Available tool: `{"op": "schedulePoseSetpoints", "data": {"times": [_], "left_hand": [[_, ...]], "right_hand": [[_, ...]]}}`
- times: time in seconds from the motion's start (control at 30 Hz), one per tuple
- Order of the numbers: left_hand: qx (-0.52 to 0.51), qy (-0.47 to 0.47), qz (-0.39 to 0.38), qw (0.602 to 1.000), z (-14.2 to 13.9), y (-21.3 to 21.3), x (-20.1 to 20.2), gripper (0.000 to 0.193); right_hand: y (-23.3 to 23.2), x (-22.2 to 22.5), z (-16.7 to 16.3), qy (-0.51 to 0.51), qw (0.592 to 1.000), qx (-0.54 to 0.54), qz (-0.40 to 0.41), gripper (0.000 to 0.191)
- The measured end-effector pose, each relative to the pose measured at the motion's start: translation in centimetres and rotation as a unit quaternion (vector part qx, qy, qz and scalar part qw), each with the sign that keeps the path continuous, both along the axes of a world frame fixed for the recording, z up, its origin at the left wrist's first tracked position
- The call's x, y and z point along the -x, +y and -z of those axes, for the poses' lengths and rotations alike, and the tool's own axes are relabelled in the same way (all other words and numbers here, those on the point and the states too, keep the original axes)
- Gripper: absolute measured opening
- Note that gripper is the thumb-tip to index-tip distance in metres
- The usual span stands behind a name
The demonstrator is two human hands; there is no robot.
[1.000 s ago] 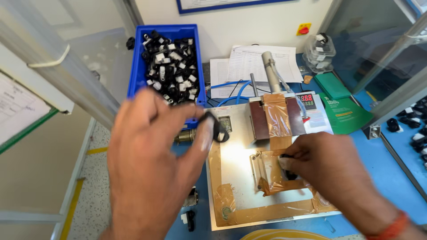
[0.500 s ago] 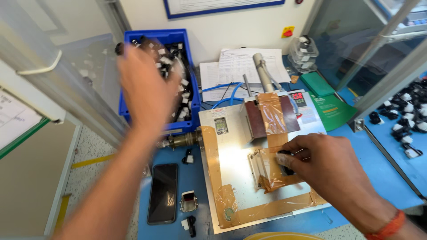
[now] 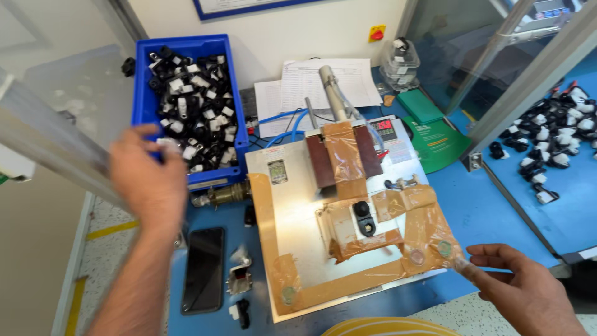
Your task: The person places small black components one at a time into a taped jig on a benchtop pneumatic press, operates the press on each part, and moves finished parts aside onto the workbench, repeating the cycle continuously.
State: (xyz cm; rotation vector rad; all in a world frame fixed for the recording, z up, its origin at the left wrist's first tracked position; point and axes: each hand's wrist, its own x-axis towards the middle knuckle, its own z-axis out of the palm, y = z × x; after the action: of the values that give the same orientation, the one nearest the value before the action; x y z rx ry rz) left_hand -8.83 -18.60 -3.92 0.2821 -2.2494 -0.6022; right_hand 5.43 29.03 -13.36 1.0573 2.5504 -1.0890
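My left hand (image 3: 146,180) hovers at the front left edge of a blue bin (image 3: 142,93) full of small black and white parts. Its fingers are curled around what looks like one small white and black part (image 3: 168,144), though the hand is blurred. A metal plate (image 3: 292,218) patched with brown tape lies on the blue table. One black part (image 3: 362,218) sits in the taped nest at the plate's middle. My right hand (image 3: 528,292) is at the lower right, fingers apart, its fingertips at the plate's taped corner (image 3: 451,255).
A black phone (image 3: 204,267) and loose small parts (image 3: 238,280) lie left of the plate. Behind the plate are a brown block with a metal cylinder (image 3: 333,93), papers (image 3: 311,81), a red-digit display (image 3: 384,127) and a green booklet (image 3: 435,130). More parts (image 3: 547,143) lie at right.
My left hand reached into the blue bin and has drawn back to its front edge. My right hand left the black part in the nest and moved to the plate's lower right corner.
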Motion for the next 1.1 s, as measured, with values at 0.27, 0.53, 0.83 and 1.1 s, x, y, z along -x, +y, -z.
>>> {"op": "schedulePoseSetpoints", "data": {"times": [0.27, 0.53, 0.83, 1.1], "left_hand": [[-0.047, -0.166, -0.031, 0.985, 6.7, -0.4, -10.7, 0.029], [-0.144, -0.391, -0.142, 0.898, 14.2, 0.2, -17.0, 0.051], [-0.051, -0.562, -0.136, 0.814, 12.4, 0.2, -13.2, 0.066], [0.055, -0.395, -0.09, 0.912, 5.3, 0.4, -9.9, 0.054]], "right_hand": [[3.2, 2.2, 3.0, 0.001, 0.984, 0.177, 0.024, 0.043], [5.1, 5.5, 5.3, -0.103, 0.977, 0.182, 0.051, 0.032], [7.3, 6.2, 7.0, -0.116, 0.971, 0.208, 0.026, 0.038], [6.7, 5.4, 6.7, -0.122, 0.977, 0.171, 0.024, 0.045]]}}
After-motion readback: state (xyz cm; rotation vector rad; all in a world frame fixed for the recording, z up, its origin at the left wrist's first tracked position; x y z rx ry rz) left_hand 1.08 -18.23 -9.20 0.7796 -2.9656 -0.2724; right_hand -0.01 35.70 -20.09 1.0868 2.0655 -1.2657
